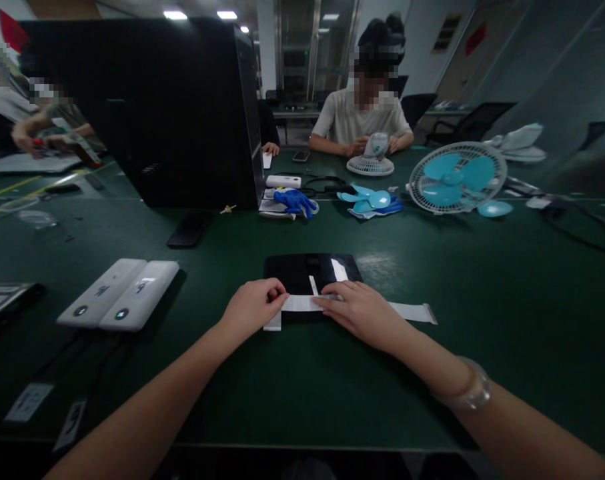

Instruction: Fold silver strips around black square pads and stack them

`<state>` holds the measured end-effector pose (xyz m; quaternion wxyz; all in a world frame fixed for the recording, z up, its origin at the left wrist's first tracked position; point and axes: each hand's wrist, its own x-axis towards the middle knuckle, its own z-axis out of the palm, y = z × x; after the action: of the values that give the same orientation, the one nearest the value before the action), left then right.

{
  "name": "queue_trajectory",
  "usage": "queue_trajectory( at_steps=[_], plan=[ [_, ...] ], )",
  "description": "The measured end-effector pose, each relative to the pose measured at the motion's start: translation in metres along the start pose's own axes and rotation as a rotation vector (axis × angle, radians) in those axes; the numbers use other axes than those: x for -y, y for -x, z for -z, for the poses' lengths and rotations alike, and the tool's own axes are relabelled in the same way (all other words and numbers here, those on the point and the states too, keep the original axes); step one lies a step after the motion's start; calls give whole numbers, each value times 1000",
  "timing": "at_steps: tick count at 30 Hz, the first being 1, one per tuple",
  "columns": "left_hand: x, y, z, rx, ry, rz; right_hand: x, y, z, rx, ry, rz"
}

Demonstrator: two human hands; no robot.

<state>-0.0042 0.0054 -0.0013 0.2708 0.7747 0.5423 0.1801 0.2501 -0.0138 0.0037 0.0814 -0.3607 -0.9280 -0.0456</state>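
A white flat ribbon cable (302, 303) runs from side to side across the near part of a glossy black panel (287, 267) on the table. At the cable's left part, where a short end bends down toward me, my left hand (255, 303) pinches it between thumb and fingers. My right hand (359, 310) lies over the cable with its fingers stretched out and their tips resting on it. Beyond my right hand the cable comes out again and ends in a connector (429, 313). A narrow white strip (313, 285) stands across the panel, partly beside my right fingertips.
Two white power banks (139, 293) lie left, with a dark phone (187, 230) behind them. A large black case (182, 113) stands at the back left. Blue gloves (295, 202), blue fan blades (365, 199) and a fan (452, 177) lie ahead. Opposite, a person (365, 120) handles another fan.
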Motion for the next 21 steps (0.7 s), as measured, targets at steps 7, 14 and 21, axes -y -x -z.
queue_trajectory(
  at_steps=[7, 14, 21],
  plan=[
    [-2, 0, -1, 9, -98, 19, 5, 0, 3, -23, -27, -8],
    [-1, 0, -4, -51, -205, -30, 12, 1, 1, -66, 4, 67],
    [-3, 1, -3, -52, -228, -25, 18, -1, 5, -13, -28, 66]
  ],
)
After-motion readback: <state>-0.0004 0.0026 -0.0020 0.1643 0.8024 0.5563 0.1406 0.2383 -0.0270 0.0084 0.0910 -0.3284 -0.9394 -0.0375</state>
